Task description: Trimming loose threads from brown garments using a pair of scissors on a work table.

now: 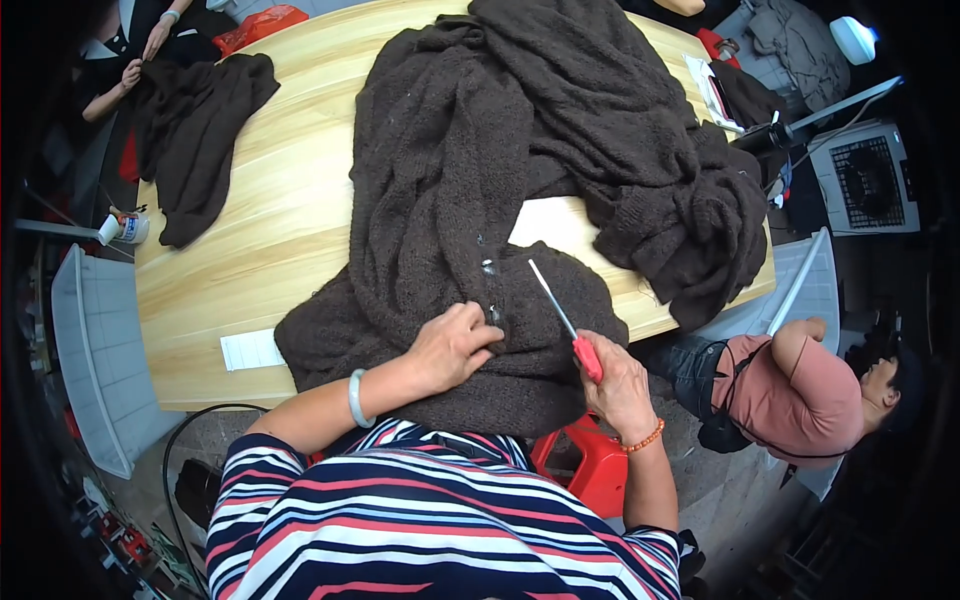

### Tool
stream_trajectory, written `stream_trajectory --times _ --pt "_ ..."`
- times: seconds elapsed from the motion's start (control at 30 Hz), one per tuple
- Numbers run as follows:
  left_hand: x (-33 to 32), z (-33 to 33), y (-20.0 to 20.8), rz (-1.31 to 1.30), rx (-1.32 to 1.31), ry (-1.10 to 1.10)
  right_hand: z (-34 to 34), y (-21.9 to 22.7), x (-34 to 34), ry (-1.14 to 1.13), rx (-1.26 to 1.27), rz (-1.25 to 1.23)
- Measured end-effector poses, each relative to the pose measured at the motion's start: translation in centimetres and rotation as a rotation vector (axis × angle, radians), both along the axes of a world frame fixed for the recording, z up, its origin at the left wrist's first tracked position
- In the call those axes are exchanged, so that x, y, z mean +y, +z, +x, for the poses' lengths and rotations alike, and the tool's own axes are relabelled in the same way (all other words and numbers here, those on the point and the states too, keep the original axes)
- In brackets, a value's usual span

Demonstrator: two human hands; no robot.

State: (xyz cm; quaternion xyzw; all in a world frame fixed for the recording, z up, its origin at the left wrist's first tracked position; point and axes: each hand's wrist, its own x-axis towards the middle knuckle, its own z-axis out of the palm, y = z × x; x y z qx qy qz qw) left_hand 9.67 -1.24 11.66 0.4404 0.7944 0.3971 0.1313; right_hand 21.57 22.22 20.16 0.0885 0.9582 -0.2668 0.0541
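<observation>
A dark brown knitted garment [440,150] lies bunched across the table and over its near edge. Pale shiny spots, perhaps buttons, run down a band in it. My left hand [455,348] rests on the knit beside the lowest spot, its fingers curled and pinching the fabric there. In my right hand [618,385] is a red-handled tool [588,358] with a long, slim metal shaft. Its tip points up and away, over the fabric. The shaft is seen too narrowly to tell whether it is a screwdriver or closed scissors.
The garment lies on a light wooden table [300,130] with a white paper slip [250,351] at its near left. Another person's hands hold a brown knit piece [205,130] at the far left. A seated person [790,390] is at right. A red stool [580,465] stands below.
</observation>
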Motion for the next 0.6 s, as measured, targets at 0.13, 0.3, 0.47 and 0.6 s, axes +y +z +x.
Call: stream_trajectory --times 0.13,0.3,0.47,0.6 --pt "-0.6 1.0 -0.9 0.055 0.067 0.022 0.4 1.8 -0.8 0.048 -0.06 -0.012" --pt "-1.6 1.9 -2.3 0.178 -0.132 0.246 1.8 4.0 -1.3 0.286 -0.416 0.055" --pt "-2.8 2.6 -3.0 0.135 -0.252 0.216 2.2 5.4 -1.7 0.407 -0.526 0.091" --pt "-3.4 2.8 -1.8 0.176 -0.327 0.192 1.8 5.5 -2.1 0.411 -0.541 0.108"
